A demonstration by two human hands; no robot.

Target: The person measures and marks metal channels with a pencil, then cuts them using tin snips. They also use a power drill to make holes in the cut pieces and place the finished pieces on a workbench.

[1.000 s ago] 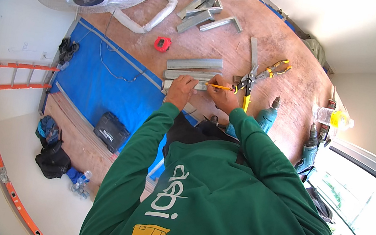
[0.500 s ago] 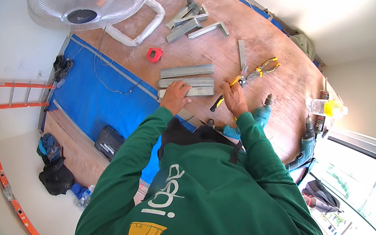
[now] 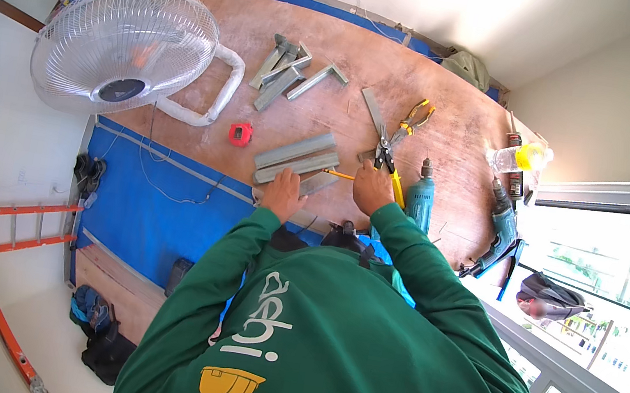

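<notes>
My left hand (image 3: 283, 195) grips the nearest of several short grey metal channel pieces (image 3: 297, 154), which lie side by side at the table's near edge. A thin yellow pencil (image 3: 341, 174) sticks out from my closed right hand (image 3: 374, 189), its far end pointing left over the channels. Just beyond that hand lie snips (image 3: 384, 156) with a yellow handle, beside yellow-and-black pliers (image 3: 412, 121). A flat metal strip (image 3: 372, 110) rests against these tools.
A teal drill (image 3: 421, 193) stands right of my right hand; another drill (image 3: 504, 224) lies near the window. Beyond the channels are a red tape measure (image 3: 240, 133) and more cut metal pieces (image 3: 280, 78). A large fan (image 3: 127, 48) stands left; a bottle (image 3: 517, 159) lies right.
My right hand has moved from the yellow-and-black handle toward me and now holds the pencil. The near channel pieces have turned and shifted slightly under my left hand. The view has shifted.
</notes>
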